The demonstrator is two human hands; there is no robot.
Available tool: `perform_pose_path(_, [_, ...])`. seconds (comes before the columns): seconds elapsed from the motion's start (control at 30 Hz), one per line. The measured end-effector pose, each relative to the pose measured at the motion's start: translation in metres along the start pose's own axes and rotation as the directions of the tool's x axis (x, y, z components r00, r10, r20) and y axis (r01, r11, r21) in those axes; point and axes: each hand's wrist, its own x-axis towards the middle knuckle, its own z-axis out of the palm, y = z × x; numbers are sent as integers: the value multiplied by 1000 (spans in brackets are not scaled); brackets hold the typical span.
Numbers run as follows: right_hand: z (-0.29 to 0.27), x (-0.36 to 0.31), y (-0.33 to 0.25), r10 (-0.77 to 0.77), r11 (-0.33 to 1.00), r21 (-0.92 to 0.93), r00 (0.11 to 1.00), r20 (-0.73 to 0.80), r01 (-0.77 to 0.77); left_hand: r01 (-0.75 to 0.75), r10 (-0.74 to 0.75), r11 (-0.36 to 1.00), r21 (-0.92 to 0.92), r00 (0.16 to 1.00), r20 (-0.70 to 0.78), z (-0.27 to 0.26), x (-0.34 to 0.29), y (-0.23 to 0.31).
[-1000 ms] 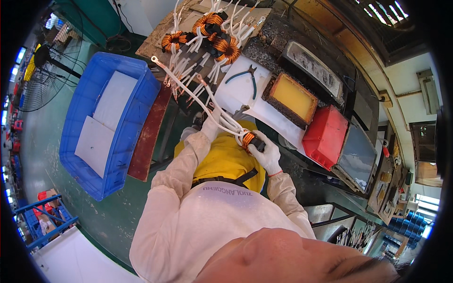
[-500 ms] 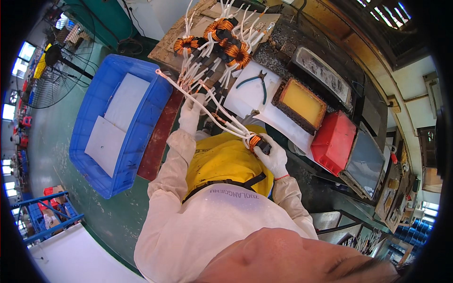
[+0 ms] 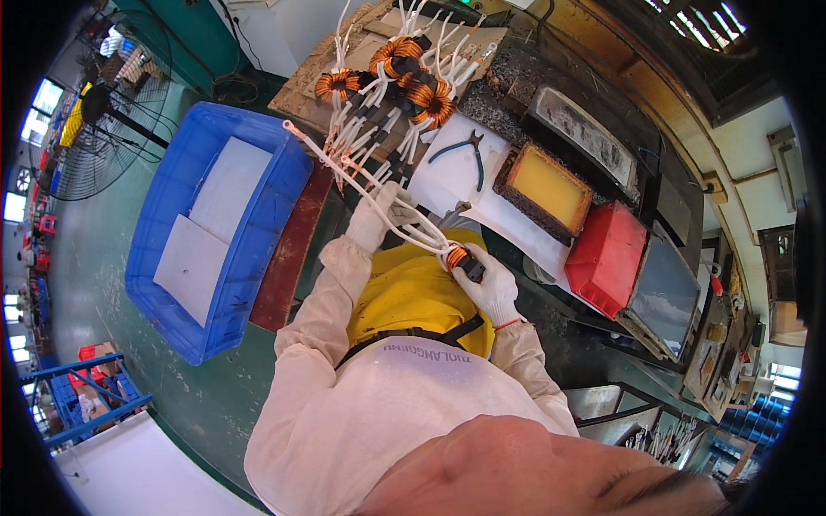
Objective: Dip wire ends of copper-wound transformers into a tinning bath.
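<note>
In my gloved right hand (image 3: 493, 286) is a small toroidal coil (image 3: 459, 257) with copper-orange winding and a black part, held in front of my yellow apron. Long white wire leads (image 3: 344, 174) run from it up and to the left, ending in bare copper-coloured tips. My gloved left hand (image 3: 375, 217) is closed around the leads partway along, its fingers partly hidden behind them. Just beyond, similar toroidal coils (image 3: 430, 99) with white leads lie heaped on a wooden board (image 3: 297, 96).
At left stands a blue bin (image 3: 142, 284) with white sheets inside. Green-handled cutters (image 3: 477, 161) lie on white paper (image 3: 443, 191). Farther right are a tray with a yellow surface (image 3: 551, 191), a grey rectangular pot (image 3: 585, 133) and a red bin (image 3: 607, 258). A fan (image 3: 99, 105) stands far left.
My left hand has slid along the leads toward the coil, moving right and slightly nearer to me. The coil and my right hand have shifted a little to the left.
</note>
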Motion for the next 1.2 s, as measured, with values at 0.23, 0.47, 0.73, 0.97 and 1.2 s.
perform_pose_path(0.23, [2, 2, 3, 34, 999, -2, 999, -1, -34, 10, -15, 998, -65, 997, -76, 7, -6, 4])
perform_pose_path(0.47, [-4, 10, 13, 200, 977, 58, 975, 99, -206, -28, 13, 990, -141, 994, -106, 5, -9, 4])
perform_pose_path(0.73, [-7, 11, 11, 182, 983, 10, 976, 123, -184, -2, -16, 988, -156, 994, -112, -10, -20, -19])
perform_pose_path(0.97, [-8, 16, 6, 297, 954, -20, 944, 141, -298, 14, -30, 983, -183, 995, -90, -5, -25, -17])
perform_pose_path(1.2, [-6, 17, 13, 365, 930, -1, 926, 100, -367, 210, -210, 965, -159, 978, 18, -27, -49, -51])
